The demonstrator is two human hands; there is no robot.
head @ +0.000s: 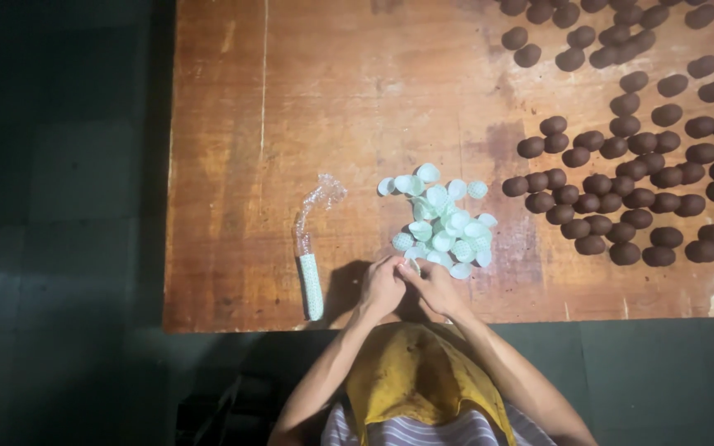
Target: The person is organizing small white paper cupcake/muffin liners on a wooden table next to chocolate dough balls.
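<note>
From above, both hands meet at the desk's (233, 124) near edge: the left hand (380, 287) and right hand (437, 287) pinch one paper cup (412, 265) between their fingers, just beside the cup pile (444, 219). A sleeve of cups (311, 285) lies left; brown balls (638, 157) spread right.

A long, narrow clear plastic sleeve (311, 252) lies on the brown wooden table (291, 99), left of the loose heap of pale green-and-white paper cups (444, 219) and well apart from it. Its lower end is packed with a tight stack of the same dotted cups, forming a white-green cylinder near the table's front edge. Its upper end is empty, crumpled and twisted, angled up to the right. No labels, signs or screens are visible.
</note>
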